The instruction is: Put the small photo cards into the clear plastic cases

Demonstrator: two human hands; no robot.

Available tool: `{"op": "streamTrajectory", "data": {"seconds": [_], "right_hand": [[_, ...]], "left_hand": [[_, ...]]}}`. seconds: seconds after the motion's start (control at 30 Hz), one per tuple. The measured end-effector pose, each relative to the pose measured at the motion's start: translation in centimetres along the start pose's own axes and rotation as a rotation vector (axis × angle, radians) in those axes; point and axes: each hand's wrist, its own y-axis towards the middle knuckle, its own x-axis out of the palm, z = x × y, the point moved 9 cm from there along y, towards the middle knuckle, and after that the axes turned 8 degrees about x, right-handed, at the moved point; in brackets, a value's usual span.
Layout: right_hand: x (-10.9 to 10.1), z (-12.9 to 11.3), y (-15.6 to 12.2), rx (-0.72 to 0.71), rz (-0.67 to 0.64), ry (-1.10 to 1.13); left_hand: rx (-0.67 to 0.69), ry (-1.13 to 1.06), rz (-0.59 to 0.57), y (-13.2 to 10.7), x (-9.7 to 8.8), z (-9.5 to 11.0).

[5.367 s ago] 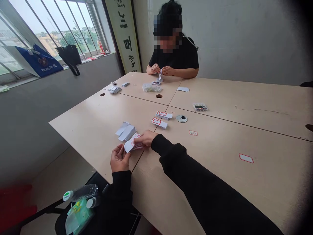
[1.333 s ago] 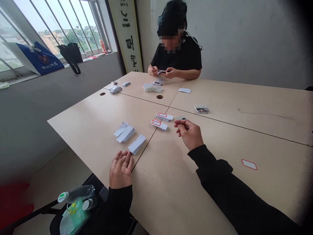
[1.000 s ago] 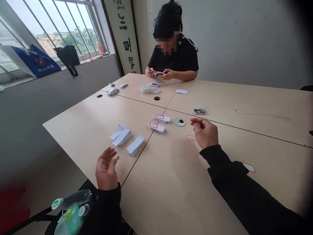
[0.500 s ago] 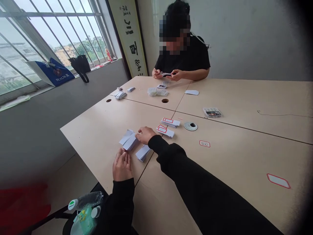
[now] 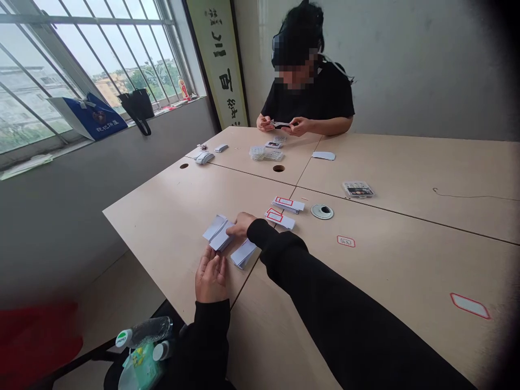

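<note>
My right hand (image 5: 240,225) reaches across to a loose stack of white paper strips (image 5: 217,233), its fingertips on the stack's right edge. My left hand (image 5: 210,276) lies just below that stack, fingers together and pointing up, holding nothing. A second white stack (image 5: 244,254) sits partly under my right wrist. Further off lie two piles of red-bordered labels (image 5: 284,210). Across the table, a co-worker (image 5: 309,103) holds a small white-and-black item (image 5: 281,124) in both hands.
Single red-bordered labels (image 5: 346,241) lie to the right, beside a round metal cable grommet (image 5: 322,212). A clear plastic case (image 5: 358,189) and small packets (image 5: 266,153) stand further away. A water bottle (image 5: 144,331) rests on a black chair (image 5: 170,319) by my left arm.
My right hand has returned from near the metal grommet to the white stack. My left hand has moved in below that stack. The view has swung slightly.
</note>
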Motion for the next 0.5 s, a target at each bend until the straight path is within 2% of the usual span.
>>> {"op": "streamTrajectory", "data": {"seconds": [0.2, 0.3, 0.4, 0.5], "right_hand": [[0.0, -0.1, -0.3, -0.013, -0.023, 0.089], [0.0, -0.2, -0.3, -0.028, -0.019, 0.184], [-0.7, -0.1, -0.5, -0.062, -0.019, 0.31], [-2.8, 1.1, -1.1, -0.086, 0.02, 0.446]], "left_hand": [[-0.079, -0.064, 0.126, -1.1, 0.7, 0.2], [-0.051, -0.016, 0.097, -1.3, 0.9, 0.3], [0.11, 0.136, 0.028, -1.3, 0.4, 0.9], [0.404, 0.473, -0.073, -2.2, 1.1, 2.8]]}}
